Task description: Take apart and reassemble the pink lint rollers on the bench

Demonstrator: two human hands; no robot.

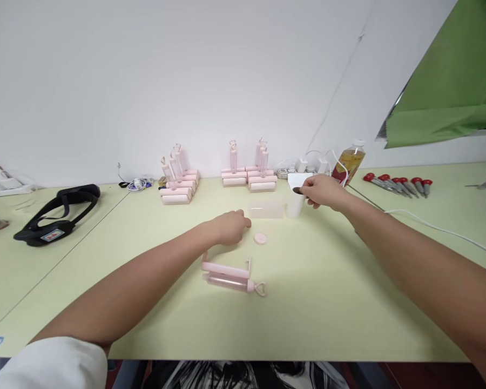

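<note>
The right hand (322,192) is at the right of centre in the frame, with its fingertips at the upper end of a white cylinder (294,206). The cylinder stands upright on the table (308,302). The fingers are bent about its top (whether they grip it or only touch it cannot be told). A dark oval patch (297,190) shows at the fingertips; its nature is unclear.

The left hand (230,227) is at the centre of the frame, fingers half curled and directed right. Its palm side is hidden, so whether it is clenched or released cannot be told. A flat pink disc (261,238) lies just beside its fingertips, at lower right. A translucent pink sleeve (266,209) lies between the two hands, just left of the cylinder.

Below the left hand, at lower centre, lie a pink bracket (225,270) with two end arms and a clear pink tube (229,281) (heart-shaped loop at its right end).

Pink rollers (176,199) with upright tubes stand in groups at upper left of centre and upper centre. At right, a bottle (350,161) stands behind the right forearm; red-handled tools (400,185) lie farther right. A black headset (56,216) lies at far left.
</note>
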